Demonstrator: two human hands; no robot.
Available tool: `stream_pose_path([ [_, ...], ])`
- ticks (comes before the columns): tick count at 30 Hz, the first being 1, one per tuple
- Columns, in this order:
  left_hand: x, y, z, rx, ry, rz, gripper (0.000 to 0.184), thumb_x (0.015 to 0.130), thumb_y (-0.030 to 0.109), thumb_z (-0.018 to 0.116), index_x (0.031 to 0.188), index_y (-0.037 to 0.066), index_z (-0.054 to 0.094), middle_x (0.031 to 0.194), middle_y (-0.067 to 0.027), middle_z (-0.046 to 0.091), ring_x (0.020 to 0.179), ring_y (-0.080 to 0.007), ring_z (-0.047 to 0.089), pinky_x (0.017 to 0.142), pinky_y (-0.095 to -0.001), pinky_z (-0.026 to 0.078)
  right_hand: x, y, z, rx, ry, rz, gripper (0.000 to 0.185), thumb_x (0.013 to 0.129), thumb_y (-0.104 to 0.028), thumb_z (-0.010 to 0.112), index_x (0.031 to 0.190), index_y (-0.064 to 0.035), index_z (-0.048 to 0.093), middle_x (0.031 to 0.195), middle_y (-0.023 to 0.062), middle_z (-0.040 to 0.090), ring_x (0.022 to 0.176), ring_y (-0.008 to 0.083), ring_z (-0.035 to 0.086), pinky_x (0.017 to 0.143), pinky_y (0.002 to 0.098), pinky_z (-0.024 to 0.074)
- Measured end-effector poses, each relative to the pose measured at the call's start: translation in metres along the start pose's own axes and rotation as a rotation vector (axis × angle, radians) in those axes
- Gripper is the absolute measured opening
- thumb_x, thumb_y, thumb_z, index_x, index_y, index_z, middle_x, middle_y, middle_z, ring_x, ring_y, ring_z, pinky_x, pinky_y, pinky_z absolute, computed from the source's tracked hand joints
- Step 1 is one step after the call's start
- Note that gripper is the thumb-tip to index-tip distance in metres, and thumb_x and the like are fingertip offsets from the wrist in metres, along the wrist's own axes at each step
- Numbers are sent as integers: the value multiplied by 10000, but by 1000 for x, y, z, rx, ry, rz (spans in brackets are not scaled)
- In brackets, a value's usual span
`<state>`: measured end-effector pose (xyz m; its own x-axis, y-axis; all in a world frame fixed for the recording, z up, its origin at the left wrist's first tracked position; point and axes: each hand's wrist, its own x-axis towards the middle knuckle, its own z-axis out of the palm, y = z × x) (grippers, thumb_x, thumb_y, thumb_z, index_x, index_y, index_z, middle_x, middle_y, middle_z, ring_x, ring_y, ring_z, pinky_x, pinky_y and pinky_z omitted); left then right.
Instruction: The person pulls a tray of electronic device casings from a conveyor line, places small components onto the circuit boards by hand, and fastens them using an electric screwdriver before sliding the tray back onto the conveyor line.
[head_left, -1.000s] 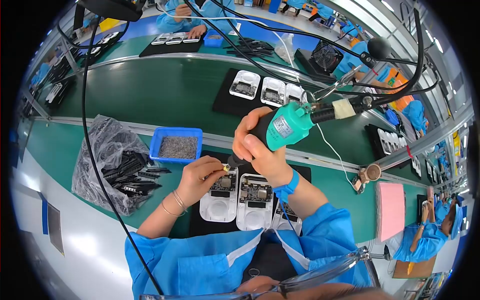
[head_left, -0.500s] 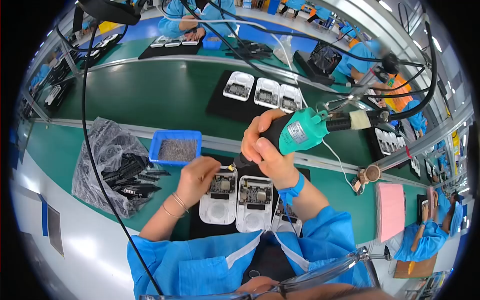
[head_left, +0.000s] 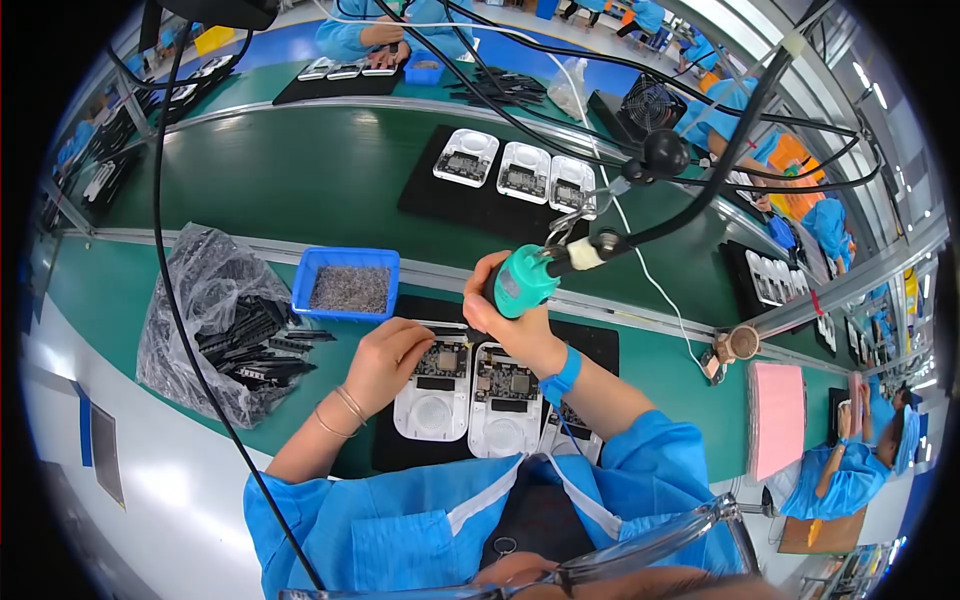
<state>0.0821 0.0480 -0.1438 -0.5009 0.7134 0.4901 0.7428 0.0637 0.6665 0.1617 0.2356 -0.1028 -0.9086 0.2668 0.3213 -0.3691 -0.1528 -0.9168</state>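
Observation:
My right hand is wrapped round a green and black electric screwdriver, which stands nearly upright over the top end of the white housings. Its tip is hidden behind my hand. At the top of the left white housing, my left hand has its fingers pinched together; anything between them is too small to make out. This housing holds a circuit board. Beside it lies a second white housing with a board, and a third housing is partly covered by my right forearm.
A blue bin of small metal screws stands beyond my left hand. Left of it, a clear plastic bag holds black strips. Several open housings lie on a black mat across the rail. A pink stack lies right. Cables hang overhead.
My right hand has brought the screwdriver left and tilted it more upright. My left hand has shifted slightly down and stays pinched at the left housing's top. The whole view has shifted a little.

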Motion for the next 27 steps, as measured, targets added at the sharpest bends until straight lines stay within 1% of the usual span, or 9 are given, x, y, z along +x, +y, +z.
stream_pose_path([
  [4,3,8,10,-65,-88,-4,124,770,76,700,854,-2,654,847,-119,627,753,-284,617,666,-354,516,1,-17,6,126,-16,-37,228,808,30,635,976,-30,494,768,21,557,665,78,536,574,226,452],
  [5,6,12,12,-91,-115,-51,145,769,105,709,853,-1,656,833,-116,623,723,-282,615,652,-348,515,1,-20,7,153,-22,-43,231,809,32,631,979,-30,488,767,23,554,659,79,533,564,225,447],
  [8,12,20,13,-145,-212,-177,125,775,91,700,846,-2,658,810,-112,628,694,-279,615,640,-342,512,-1,-24,9,208,-59,-78,254,812,46,607,1003,-35,461,767,38,545,644,86,522,539,231,430],
  [11,11,18,16,-124,-132,-97,107,781,76,690,845,-5,661,793,-107,636,680,-264,620,634,-328,510,-2,-29,8,242,-65,-115,257,817,55,581,1011,-39,441,760,65,541,624,92,511,530,238,426],
  [14,6,7,18,-146,-121,-162,89,779,40,680,854,-6,666,793,-109,645,694,-243,629,633,-314,509,1,-39,4,246,-88,-173,242,825,56,560,1001,-40,425,757,82,539,596,99,496,519,241,421],
  [15,6,7,16,-182,-128,-167,91,773,30,681,857,-6,667,794,-110,647,696,-239,631,633,-309,509,2,-44,7,121,-52,-149,253,846,-90,593,979,-89,378,700,58,457,508,105,419,483,270,368],
  [20,7,12,14,-332,-68,-238,113,747,-12,689,859,-8,672,820,-113,654,699,-227,634,634,-293,507,2,-46,8,159,-53,-128,258,840,-85,599,977,-89,380,695,60,461,501,104,420,473,273,372],
  [23,8,17,8,-197,-101,-184,107,740,6,704,841,-4,670,830,-105,647,699,-230,628,625,-302,508,3,-45,10,178,-74,-133,257,835,-77,598,975,-86,381,692,63,462,497,105,417,469,272,376],
  [27,7,18,9,-60,-111,-22,102,737,40,719,815,8,662,794,-94,622,685,-245,609,610,-326,503,1,-44,12,183,-98,-111,250,830,-59,588,974,-83,385,693,67,464,495,106,415,469,266,380],
])
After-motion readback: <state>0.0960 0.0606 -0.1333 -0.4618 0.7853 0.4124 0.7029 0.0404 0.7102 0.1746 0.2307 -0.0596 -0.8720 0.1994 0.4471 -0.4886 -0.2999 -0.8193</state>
